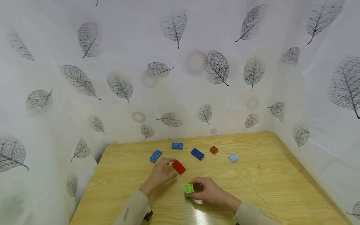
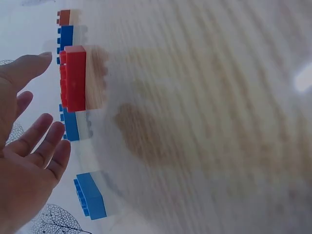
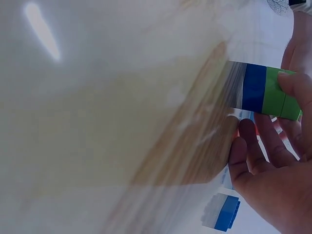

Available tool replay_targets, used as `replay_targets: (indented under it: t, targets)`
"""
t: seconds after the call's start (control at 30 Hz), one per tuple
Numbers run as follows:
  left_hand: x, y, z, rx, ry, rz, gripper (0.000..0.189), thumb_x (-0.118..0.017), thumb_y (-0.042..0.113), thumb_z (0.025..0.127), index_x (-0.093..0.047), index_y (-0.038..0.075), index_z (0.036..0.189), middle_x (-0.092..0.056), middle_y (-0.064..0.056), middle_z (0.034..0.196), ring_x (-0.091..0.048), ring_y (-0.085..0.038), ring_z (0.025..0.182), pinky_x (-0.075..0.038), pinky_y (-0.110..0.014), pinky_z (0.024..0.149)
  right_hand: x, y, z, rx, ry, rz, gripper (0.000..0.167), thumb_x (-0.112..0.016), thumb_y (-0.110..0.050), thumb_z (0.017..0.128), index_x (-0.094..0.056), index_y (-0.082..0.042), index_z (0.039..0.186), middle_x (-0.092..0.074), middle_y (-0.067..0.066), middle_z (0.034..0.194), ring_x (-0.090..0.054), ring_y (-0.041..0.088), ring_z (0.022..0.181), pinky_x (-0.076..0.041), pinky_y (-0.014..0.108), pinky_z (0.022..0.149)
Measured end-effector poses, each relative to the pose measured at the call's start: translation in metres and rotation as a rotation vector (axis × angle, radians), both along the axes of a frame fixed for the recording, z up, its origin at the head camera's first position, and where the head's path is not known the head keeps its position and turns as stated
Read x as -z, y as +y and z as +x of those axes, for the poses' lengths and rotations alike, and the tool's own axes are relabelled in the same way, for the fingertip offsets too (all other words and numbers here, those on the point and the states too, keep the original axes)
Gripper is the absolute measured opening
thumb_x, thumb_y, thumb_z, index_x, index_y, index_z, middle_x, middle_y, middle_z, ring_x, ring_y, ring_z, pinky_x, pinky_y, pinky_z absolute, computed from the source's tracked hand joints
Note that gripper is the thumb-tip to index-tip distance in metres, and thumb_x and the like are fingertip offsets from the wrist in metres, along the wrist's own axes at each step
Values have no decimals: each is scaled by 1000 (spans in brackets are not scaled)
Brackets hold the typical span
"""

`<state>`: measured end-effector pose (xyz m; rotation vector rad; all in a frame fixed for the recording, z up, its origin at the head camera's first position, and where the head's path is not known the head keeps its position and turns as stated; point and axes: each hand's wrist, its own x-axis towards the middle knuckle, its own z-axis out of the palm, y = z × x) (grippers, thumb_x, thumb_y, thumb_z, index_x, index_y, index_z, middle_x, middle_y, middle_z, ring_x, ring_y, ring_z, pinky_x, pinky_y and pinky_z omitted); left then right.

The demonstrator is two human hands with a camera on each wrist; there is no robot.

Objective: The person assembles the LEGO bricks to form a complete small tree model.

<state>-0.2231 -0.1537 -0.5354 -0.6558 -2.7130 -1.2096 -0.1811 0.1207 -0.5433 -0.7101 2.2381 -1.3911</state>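
Note:
My right hand (image 1: 209, 190) pinches a short stack between thumb and fingers near the front of the table. The stack has green bricks (image 1: 189, 188) on top and a dark blue brick (image 3: 254, 88) at the bottom, which stands at the tabletop. My left hand (image 1: 160, 174) is at the near left side of a red brick (image 1: 178, 167), thumb and index finger spread apart around it. In the left wrist view the red brick (image 2: 75, 79) lies studs up on the table, and the fingers of that hand are loosely extended, gripping nothing.
Behind the red brick lie blue bricks, one at the left (image 1: 155, 155), one at the back (image 1: 177, 146) and a darker one (image 1: 197, 154). Further right are a small orange-brown brick (image 1: 214, 150) and a pale blue brick (image 1: 233, 157). A leaf-patterned curtain (image 1: 180, 93) encloses the wooden table (image 1: 281, 181).

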Motion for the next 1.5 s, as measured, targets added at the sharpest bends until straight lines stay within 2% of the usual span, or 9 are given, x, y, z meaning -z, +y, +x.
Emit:
replay_targets:
  t: [0.13,0.33,0.57,0.77,0.93,1.03,1.13,1.3,1.5]
  targets:
    - [1,1,-9,1,-27,-69,59,-88,16,86,-64,4,139,-66,-17,135,-62,-37,127,-50,-57,108,0,0,-1,-6,-4,7,29,-80,-26,95,-73,-23,123,-73,-4,118,-66,7,105,-54,23,89]
    - [4,5,-17,-1,-82,-163,66,-89,22,85,-61,7,143,-62,-18,142,-58,-38,132,-47,-57,113,-1,0,-2,1,3,23,30,-81,-27,94,-73,-22,123,-73,-6,117,-65,6,104,-54,23,89]
    - [7,12,-19,-7,-150,-210,68,-89,26,85,-61,15,147,-61,-14,142,-59,-33,126,-49,-56,109,-2,0,-1,2,-4,20,29,-81,-27,94,-73,-22,121,-73,-8,115,-65,4,103,-53,22,89]
    - [9,14,-20,3,-108,-284,63,-88,31,87,-65,18,144,-65,-10,132,-58,-27,116,-50,-51,102,-3,-1,0,2,-15,15,30,-82,-25,94,-73,-20,122,-73,-7,115,-65,6,103,-53,23,88]
    - [10,14,-21,7,-37,-337,57,-89,31,85,-70,18,137,-67,-8,117,-57,-23,105,-48,-44,92,-4,0,0,-4,-6,8,31,-82,-24,94,-73,-18,123,-73,-5,115,-65,6,103,-54,24,88]
    - [10,15,-21,4,-9,-359,51,-89,31,85,-73,17,131,-67,-8,113,-56,-22,102,-47,-43,89,-4,-1,-1,-6,3,11,31,-82,-25,94,-73,-19,122,-73,-6,115,-65,5,103,-54,24,88]
    - [9,15,-21,-3,-22,-364,44,-88,33,86,-74,16,125,-66,-8,113,-56,-23,101,-46,-43,89,-3,0,-1,-3,4,19,29,-82,-26,94,-74,-21,121,-73,-8,113,-65,3,102,-54,23,88]
    - [9,13,-18,-13,-94,-338,40,-86,36,88,-72,15,118,-67,-6,116,-54,-20,101,-48,-41,89,-2,0,0,-6,3,27,29,-82,-26,93,-74,-22,120,-73,-9,113,-65,5,103,-53,23,89]
    - [3,7,-12,-1,-190,-195,35,-85,33,89,-68,17,115,-69,2,103,-58,-14,91,-50,-31,80,-1,0,-2,-3,13,29,28,-82,-27,93,-74,-23,120,-73,-10,113,-65,4,103,-53,23,90]
